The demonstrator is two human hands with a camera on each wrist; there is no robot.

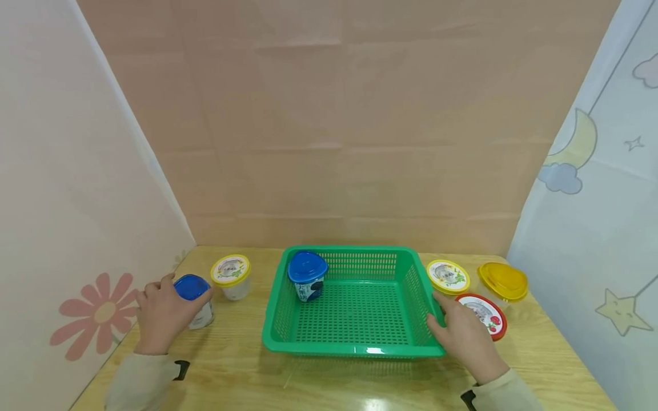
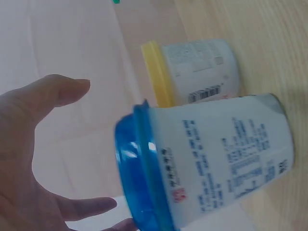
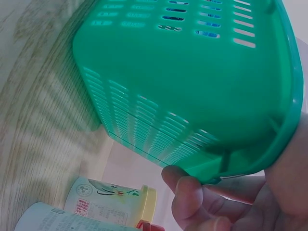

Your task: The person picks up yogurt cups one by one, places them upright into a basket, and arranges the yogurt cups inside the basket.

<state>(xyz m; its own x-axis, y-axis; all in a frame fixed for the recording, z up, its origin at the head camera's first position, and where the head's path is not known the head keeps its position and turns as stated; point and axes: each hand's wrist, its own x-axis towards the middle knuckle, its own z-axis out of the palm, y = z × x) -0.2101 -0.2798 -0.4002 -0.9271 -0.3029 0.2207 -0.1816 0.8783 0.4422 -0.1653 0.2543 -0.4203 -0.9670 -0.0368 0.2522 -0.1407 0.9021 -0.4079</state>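
My left hand (image 1: 167,314) reaches around a cup with a blue lid (image 1: 191,287) at the left, thumb and fingers spread. In the left wrist view, a gap shows between the thumb and this white cup (image 2: 221,159), while the lower fingertips overlap the lid's edge. My right hand (image 1: 465,337) grips the right rim of a green plastic basket (image 1: 354,350), thumb on the inner side. Its curled fingers (image 3: 187,195) show outside and under the rim in the right wrist view. Another blue-lidded cup (image 1: 307,277) stands inside the basket, in its back left corner.
A yellow-lidded cup (image 1: 230,271) stands just behind the left blue-lidded one. Right of the basket are a round yellow-lidded cup (image 1: 448,277), a red-lidded cup (image 1: 483,317) and a cup with a darker yellow lid (image 1: 502,281). Cloth-like walls border the wooden table (image 1: 241,365).
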